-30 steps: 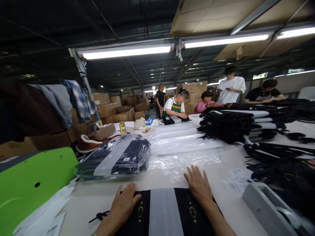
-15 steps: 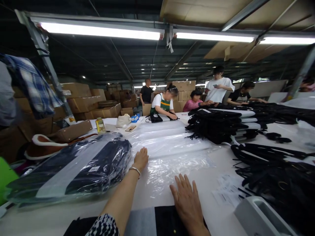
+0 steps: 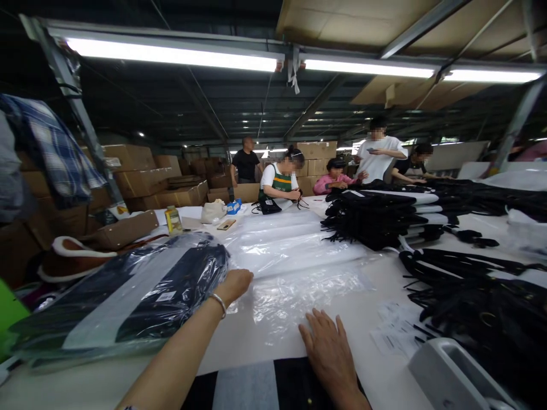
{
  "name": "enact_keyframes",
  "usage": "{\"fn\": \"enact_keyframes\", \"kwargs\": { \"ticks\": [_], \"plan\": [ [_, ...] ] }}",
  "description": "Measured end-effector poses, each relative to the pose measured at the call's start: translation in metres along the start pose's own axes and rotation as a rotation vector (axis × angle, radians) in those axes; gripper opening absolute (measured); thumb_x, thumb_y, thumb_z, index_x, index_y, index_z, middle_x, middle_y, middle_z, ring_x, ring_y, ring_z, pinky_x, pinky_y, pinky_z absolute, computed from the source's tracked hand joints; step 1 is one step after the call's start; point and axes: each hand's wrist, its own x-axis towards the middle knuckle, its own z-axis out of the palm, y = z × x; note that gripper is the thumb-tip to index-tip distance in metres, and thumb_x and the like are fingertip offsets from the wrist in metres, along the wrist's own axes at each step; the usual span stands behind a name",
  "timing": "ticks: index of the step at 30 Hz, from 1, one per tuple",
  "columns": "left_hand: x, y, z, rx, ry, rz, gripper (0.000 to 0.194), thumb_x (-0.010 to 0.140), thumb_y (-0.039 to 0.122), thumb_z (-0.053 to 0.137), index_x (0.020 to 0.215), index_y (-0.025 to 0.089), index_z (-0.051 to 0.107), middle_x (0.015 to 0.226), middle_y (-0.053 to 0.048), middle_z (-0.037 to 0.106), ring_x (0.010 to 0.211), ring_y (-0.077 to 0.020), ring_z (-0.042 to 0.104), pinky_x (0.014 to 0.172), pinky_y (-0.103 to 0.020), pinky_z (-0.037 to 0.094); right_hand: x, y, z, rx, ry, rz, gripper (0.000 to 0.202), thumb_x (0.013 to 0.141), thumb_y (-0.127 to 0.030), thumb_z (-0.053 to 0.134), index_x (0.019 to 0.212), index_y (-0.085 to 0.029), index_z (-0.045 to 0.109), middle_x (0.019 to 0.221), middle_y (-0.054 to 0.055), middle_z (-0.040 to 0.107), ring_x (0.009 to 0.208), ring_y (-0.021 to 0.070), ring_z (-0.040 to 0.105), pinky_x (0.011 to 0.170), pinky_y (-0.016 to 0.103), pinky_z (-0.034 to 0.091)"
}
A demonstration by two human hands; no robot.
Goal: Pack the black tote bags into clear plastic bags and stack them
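My left hand point(image 3: 236, 286), with a bracelet on the wrist, is closed at the left edge of the clear plastic bags point(image 3: 299, 290) spread flat on the table; its fingertips are hidden and seem to pinch that edge. My right hand point(image 3: 328, 348) is open, fingers spread, its fingertips just below the bags' near edge. Under its palm and wrist lies a folded black cloth item point(image 3: 294, 378) with a grey-white band, cut off by the bottom of the view. Left of my left hand sits a plastic-wrapped stack of dark folded items point(image 3: 171, 285) with a light band.
Black strapped items are piled in a far stack point(image 3: 384, 210) and a near heap point(image 3: 482, 302) on the right. Paper labels point(image 3: 395, 330) and a grey plastic holder point(image 3: 459, 376) lie near my right hand. A phone point(image 3: 226, 224) and a yellow jar point(image 3: 173, 219) stand farther back. Several co-workers are across the table.
My left hand has drawn back toward me and slightly left, and its outstretched fingers have closed. The right hand has shifted slightly down, still spread. A co-worker opposite has raised their hands with black straps.
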Motion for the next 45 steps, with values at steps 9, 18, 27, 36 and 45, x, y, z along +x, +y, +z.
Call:
{"fn": "enact_keyframes", "kwargs": {
  "ticks": [9, 18, 27, 36, 45],
  "plan": [
    [-0.073, 0.067, -0.029, 0.003, 0.101, 0.101, 0.033, 0.102, 0.042, 0.039, 0.102, 0.020, 0.063, 0.093, -0.011, 0.074, 0.088, -0.0259, 0.071, 0.071, -0.031, 0.048, 0.003, -0.001, -0.009, 0.272, 0.045, 0.030, 0.044, 0.094, -0.045, 0.053, 0.124, -0.016, 0.068, 0.127, 0.012, 0.068, 0.124, 0.0330, 0.058, 0.115, 0.056, 0.032],
    [-0.160, 0.131, -0.010, -0.007, 0.036, 0.202, 0.016, 0.093, 0.011, 0.048, 0.101, 0.017, 0.061, 0.102, -0.010, 0.069, 0.097, -0.0278, 0.065, 0.083, -0.041, 0.051, 0.012, 0.009, -0.023, 0.729, 0.010, 0.332, 0.060, 0.087, -0.052, 0.055, 0.135, -0.017, 0.055, 0.105, 0.010, 0.076, 0.097, 0.0287, 0.072, 0.083, 0.038, 0.054],
    [-0.191, 0.122, -0.026, -0.219, 0.108, 0.005, 0.016, 0.095, 0.017, 0.048, 0.098, 0.022, 0.063, 0.100, -0.004, 0.071, 0.096, -0.0220, 0.066, 0.081, -0.032, 0.048, 0.004, 0.009, -0.014, 0.639, 0.048, 0.127, 0.057, 0.084, -0.024, 0.043, 0.140, -0.021, 0.052, 0.093, 0.000, 0.072, 0.082, 0.0185, 0.070, 0.080, 0.031, 0.051],
    [-0.186, 0.105, -0.039, -0.266, 0.176, -0.095, 0.015, 0.097, 0.023, 0.047, 0.095, 0.020, 0.062, 0.101, -0.007, 0.072, 0.098, -0.0214, 0.066, 0.082, -0.030, 0.044, -0.007, -0.006, -0.016, 0.345, 0.090, -0.070, 0.029, 0.096, -0.035, 0.042, 0.086, -0.022, 0.066, 0.083, 0.004, 0.069, 0.078, 0.0233, 0.069, 0.073, 0.034, 0.052],
    [-0.155, 0.101, -0.036, -0.414, 0.229, -0.229, 0.024, 0.097, 0.030, 0.043, 0.084, 0.021, 0.060, 0.086, -0.004, 0.070, 0.084, -0.0187, 0.065, 0.072, -0.027, 0.039, -0.011, -0.016, -0.022, 0.545, 0.215, -0.215, 0.035, 0.091, -0.032, 0.053, 0.124, -0.020, 0.056, 0.117, 0.008, 0.066, 0.076, 0.0153, 0.068, 0.074, 0.029, 0.057]
  ]
}}
